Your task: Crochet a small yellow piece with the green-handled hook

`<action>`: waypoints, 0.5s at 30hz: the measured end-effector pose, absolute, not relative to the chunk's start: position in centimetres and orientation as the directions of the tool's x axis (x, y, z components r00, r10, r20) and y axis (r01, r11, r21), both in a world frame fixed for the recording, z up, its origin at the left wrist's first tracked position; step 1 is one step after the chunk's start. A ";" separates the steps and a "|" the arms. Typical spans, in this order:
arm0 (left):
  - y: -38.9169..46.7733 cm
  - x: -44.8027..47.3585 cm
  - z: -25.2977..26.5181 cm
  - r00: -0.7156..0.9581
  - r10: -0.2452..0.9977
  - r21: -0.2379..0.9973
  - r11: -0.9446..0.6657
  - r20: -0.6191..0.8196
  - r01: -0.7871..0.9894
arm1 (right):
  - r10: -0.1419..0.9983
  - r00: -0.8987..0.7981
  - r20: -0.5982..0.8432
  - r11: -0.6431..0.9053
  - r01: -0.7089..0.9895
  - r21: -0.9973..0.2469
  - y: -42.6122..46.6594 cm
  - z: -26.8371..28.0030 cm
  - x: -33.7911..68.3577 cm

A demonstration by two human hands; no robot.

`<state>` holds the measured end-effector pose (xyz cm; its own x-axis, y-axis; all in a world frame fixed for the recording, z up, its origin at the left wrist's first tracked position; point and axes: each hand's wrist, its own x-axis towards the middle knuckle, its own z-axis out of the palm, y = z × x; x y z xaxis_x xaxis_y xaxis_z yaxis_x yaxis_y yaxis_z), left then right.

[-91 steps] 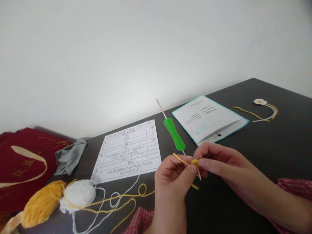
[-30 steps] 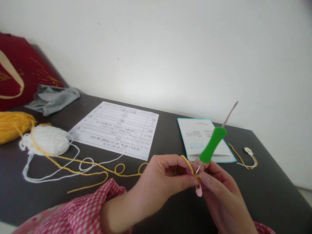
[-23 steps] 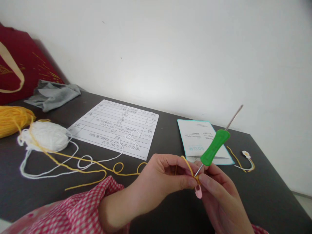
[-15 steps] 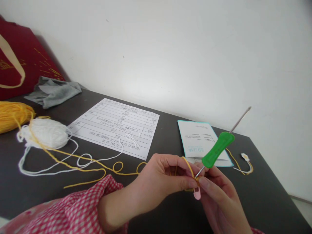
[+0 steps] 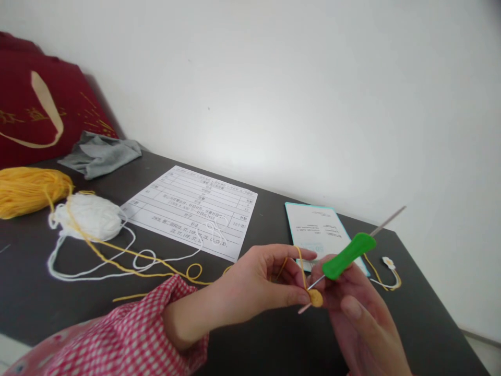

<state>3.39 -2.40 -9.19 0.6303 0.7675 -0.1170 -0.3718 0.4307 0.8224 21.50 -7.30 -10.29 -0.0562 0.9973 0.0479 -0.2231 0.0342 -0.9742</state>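
Thumb and fingers of my left hand (image 5: 254, 284) pinch the edge of a small round piece of yellow crochet (image 5: 317, 298). Yellow yarn (image 5: 300, 261) runs from the piece up over my left index finger. A pink stitch marker (image 5: 304, 309) sticks out below it. In my right hand (image 5: 368, 318) lies a crochet hook (image 5: 348, 257) with a green handle, resting against the fingers while the thumb stands off it. The hook's front shaft reaches the crochet piece; its tip is hidden there. A second metal end points up and to the right.
A white yarn ball (image 5: 96, 216) and a yellow skein (image 5: 31, 190) lie left, with loose strands across the dark table. Behind are a printed sheet (image 5: 188, 209), grey cloth (image 5: 105, 154) and red bag (image 5: 47, 104). To the right lie a blue-edged booklet (image 5: 317, 224) and small white flower (image 5: 389, 262).
The crochet piece has turned so its round yellow face shows, and the pink marker now lies slanted. My right thumb has lifted off the piece. The hook tilts lower. The view has shifted slightly left.
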 end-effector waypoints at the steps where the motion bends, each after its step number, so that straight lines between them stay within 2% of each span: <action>1: -2.3 3.3 -9.1 0.652 0.751 0.842 0.416 -0.106 -0.343 | 0.996 -0.056 0.072 0.060 -0.196 -0.979 -7.2 -10.1 21.7; 5: -1.8 3.0 -8.0 0.712 0.699 0.879 0.374 -0.057 -0.297 | 0.977 -0.069 0.200 0.190 -0.130 -0.973 -6.7 -8.9 22.2; 8: -1.4 2.9 -5.7 0.704 0.710 0.887 0.328 -0.006 -0.324 | 0.940 -0.072 0.333 0.324 -0.108 -0.940 -6.4 -7.1 22.0; 12: -1.5 2.7 -1.3 0.651 0.752 0.885 0.231 0.100 -0.403 | 0.850 -0.067 0.523 0.518 -0.079 -0.852 -6.2 -3.8 21.1; 15: -2.0 2.6 1.4 0.589 0.781 0.841 0.165 0.207 -0.516 | 0.748 0.029 0.663 0.663 -0.072 -0.745 -6.4 -1.8 19.7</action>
<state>2.63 -2.02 1.36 0.5885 0.7814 0.2074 -0.5156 0.1652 0.8407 19.73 -6.37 -1.82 0.0293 0.7479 0.6632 -0.0723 0.6633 -0.7448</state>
